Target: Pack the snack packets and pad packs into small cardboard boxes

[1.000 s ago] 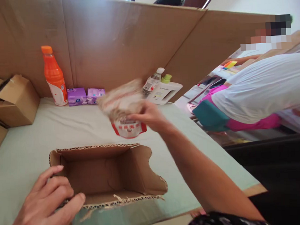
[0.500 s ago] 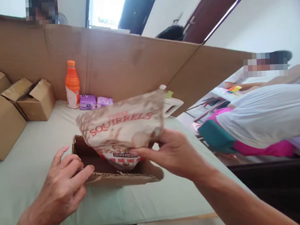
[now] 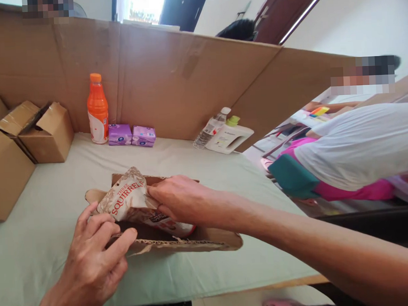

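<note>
A brown cardboard box (image 3: 221,242) lies on the table, its top open and its near rim torn. Inside it, tilted, is a beige snack bag (image 3: 128,197) printed "Three Squirrels"; its upper left corner sticks out above the box. My right hand (image 3: 182,199) pinches the bag's right edge, fingers partly down in the box. With curled fingers, my left hand (image 3: 96,248) grips the left end of the box, fingertips close to the bag's corner. Part of the box's left end is hidden behind that hand.
Along the cardboard partition (image 3: 160,73) stand an orange drink bottle (image 3: 97,112), two purple tissue packs (image 3: 120,135), a clear water bottle (image 3: 210,130) and a white jug (image 3: 227,138). Several cardboard boxes (image 3: 51,137) stand at left. A person in a white shirt (image 3: 356,151) is at right.
My right hand has lowered the bag into the box and shifted left, turning the bag's top to the left. The jug and water bottle now show fully. My left hand remains at the box.
</note>
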Demonstrator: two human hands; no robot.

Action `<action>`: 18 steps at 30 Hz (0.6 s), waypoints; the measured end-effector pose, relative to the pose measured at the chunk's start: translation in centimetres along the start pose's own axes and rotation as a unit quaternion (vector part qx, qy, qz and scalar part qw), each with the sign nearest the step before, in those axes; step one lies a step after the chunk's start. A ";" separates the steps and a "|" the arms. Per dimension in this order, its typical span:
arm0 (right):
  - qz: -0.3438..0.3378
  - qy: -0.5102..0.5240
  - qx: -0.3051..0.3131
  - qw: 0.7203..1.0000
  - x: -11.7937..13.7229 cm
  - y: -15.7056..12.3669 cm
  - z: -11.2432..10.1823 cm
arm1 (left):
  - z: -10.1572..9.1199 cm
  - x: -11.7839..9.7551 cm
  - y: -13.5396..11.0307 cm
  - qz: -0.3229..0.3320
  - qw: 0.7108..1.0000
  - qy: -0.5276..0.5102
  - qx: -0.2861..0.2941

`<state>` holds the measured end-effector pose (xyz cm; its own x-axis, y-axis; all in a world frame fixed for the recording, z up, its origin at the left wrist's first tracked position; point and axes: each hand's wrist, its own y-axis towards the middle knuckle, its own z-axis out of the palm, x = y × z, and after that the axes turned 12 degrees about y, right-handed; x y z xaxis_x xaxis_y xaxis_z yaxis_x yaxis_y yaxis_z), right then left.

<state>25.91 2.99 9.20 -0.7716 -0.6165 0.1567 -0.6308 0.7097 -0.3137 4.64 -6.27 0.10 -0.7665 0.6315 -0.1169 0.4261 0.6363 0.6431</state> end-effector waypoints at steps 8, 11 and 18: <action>-0.028 -0.031 -0.010 0.999 -0.4 -1.2 0.5 | 0.2 0.0 0.5 0.014 0.999 -0.026 0.014; -0.094 -0.017 0.085 0.992 -0.4 0.6 1.7 | 0.4 -0.3 0.7 0.019 0.999 -0.035 0.019; -0.141 0.001 0.160 0.977 0.2 3.8 3.9 | 0.4 -0.4 0.7 0.009 0.999 -0.036 0.039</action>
<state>23.68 4.28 4.37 -0.5717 -0.7708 0.2811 -0.7602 0.3689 -0.5347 5.45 -5.85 0.30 -0.7230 0.6717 -0.1615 0.4783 0.6553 0.5846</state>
